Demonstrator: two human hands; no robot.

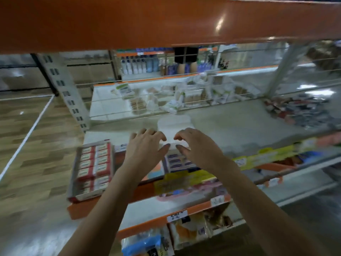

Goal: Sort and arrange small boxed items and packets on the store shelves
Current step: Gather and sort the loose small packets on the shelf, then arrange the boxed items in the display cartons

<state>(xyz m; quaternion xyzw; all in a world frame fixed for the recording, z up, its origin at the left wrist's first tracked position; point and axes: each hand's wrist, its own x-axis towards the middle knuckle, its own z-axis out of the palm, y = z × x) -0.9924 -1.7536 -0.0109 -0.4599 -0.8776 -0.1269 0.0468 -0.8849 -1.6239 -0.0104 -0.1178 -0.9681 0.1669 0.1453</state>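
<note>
White packet (173,129) sits flat on the shelf (230,126), just ahead of & between both hands. Left hand (147,145) and right hand (193,145) hover w/ fingers curled over its near edge; blur hides whether they touch. Red box tray (92,169) at left.

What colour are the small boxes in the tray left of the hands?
Red and white small boxes, seen in the head view.
</note>
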